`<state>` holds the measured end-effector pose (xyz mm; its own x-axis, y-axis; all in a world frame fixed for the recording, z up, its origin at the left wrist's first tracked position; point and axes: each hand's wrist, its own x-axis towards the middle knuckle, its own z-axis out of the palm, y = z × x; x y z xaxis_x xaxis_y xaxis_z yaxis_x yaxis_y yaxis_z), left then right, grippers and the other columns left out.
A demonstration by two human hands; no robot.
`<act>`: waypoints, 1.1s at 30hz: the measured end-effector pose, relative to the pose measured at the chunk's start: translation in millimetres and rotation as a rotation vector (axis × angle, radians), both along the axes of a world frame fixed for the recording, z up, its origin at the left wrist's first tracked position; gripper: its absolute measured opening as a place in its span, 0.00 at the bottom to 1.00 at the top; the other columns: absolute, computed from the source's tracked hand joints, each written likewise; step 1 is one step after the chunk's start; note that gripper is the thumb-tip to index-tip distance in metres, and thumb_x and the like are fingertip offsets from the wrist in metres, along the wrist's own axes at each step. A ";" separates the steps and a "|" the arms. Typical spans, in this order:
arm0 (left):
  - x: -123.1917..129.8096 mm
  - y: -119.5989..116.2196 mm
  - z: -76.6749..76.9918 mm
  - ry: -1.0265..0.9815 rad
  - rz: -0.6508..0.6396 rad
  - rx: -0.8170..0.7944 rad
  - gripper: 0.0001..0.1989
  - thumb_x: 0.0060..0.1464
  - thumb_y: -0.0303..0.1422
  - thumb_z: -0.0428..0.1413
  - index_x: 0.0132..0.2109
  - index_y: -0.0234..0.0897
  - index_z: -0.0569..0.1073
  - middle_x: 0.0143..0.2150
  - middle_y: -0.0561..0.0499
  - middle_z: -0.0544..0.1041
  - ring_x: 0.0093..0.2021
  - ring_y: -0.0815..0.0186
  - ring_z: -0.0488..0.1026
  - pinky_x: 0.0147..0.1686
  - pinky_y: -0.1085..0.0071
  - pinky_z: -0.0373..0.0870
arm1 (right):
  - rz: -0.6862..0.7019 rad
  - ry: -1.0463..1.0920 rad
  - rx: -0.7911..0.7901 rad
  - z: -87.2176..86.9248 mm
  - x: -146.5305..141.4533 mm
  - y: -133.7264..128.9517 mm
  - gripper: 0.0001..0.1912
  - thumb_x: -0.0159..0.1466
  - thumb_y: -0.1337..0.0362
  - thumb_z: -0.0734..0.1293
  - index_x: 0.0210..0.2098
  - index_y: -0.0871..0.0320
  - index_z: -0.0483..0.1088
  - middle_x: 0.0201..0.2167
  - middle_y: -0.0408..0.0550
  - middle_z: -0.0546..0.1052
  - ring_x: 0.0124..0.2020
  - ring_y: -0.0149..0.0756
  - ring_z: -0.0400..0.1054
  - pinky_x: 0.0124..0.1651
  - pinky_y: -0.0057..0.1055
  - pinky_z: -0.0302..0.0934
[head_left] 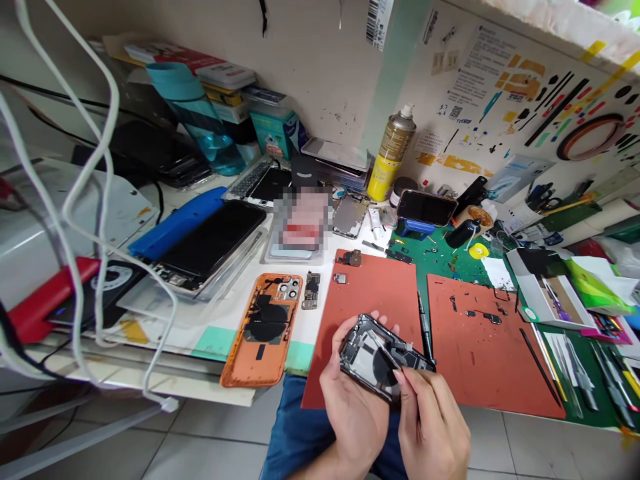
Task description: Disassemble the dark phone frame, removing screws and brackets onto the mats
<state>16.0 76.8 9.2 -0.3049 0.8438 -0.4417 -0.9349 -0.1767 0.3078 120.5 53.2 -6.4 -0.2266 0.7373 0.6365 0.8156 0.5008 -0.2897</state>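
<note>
My left hand holds an opened black phone housing from below and at its left side, tilted above the front edge of a red-brown mat. Inside the housing are a round black pad and dark flat parts. My right hand pinches a thin metal tool, with its fingers over the housing's lower right part; the tool lies across the inside of the housing. An orange phone housing lies to the left, and a narrow circuit board rests between it and the mat.
A second red-brown mat carries small parts. Tweezers and pens lie at the right. A screwdriver lies between the mats. White cables hang at the left. A yellow spray can stands behind.
</note>
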 end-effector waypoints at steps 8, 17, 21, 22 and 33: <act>-1.6 0.4 -0.8 -0.031 -0.030 0.008 0.20 0.67 0.50 0.55 0.56 0.46 0.81 0.58 0.39 0.84 0.55 0.44 0.84 0.55 0.43 0.80 | 0.135 0.055 -0.183 11.3 20.3 7.5 0.08 0.76 0.74 0.68 0.50 0.59 0.76 0.37 0.48 0.78 0.33 0.32 0.76 0.38 0.28 0.72; -3.3 1.4 -0.4 -0.015 -0.041 -0.001 0.19 0.68 0.49 0.54 0.54 0.46 0.82 0.56 0.41 0.85 0.55 0.47 0.84 0.60 0.43 0.77 | 0.139 0.091 -0.157 11.1 15.2 11.5 0.08 0.76 0.74 0.66 0.52 0.60 0.76 0.37 0.49 0.78 0.32 0.32 0.76 0.36 0.27 0.71; -4.3 1.4 1.4 -0.011 -0.050 0.014 0.19 0.67 0.49 0.55 0.54 0.45 0.82 0.56 0.42 0.85 0.56 0.47 0.83 0.63 0.40 0.75 | 0.136 0.041 -0.142 10.0 19.5 9.1 0.09 0.76 0.74 0.67 0.53 0.60 0.76 0.38 0.49 0.79 0.33 0.33 0.77 0.37 0.28 0.72; -4.6 1.7 2.0 -0.008 -0.045 0.013 0.19 0.67 0.49 0.55 0.54 0.45 0.82 0.55 0.41 0.85 0.57 0.47 0.83 0.64 0.39 0.74 | 0.134 0.020 -0.136 10.5 21.5 7.9 0.09 0.76 0.74 0.67 0.52 0.60 0.76 0.38 0.49 0.79 0.33 0.34 0.77 0.38 0.29 0.72; -3.7 3.0 2.2 0.002 -0.037 0.006 0.20 0.67 0.49 0.55 0.54 0.44 0.82 0.57 0.39 0.85 0.58 0.46 0.81 0.64 0.37 0.73 | 0.167 0.002 -0.151 17.3 29.9 1.1 0.08 0.75 0.74 0.68 0.51 0.59 0.75 0.37 0.49 0.79 0.32 0.33 0.76 0.39 0.30 0.72</act>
<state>12.2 79.8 11.4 -0.2741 0.8573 -0.4359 -0.9402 -0.1435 0.3090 150.4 54.3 10.9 -0.3521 0.7764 0.5227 0.7243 0.5797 -0.3732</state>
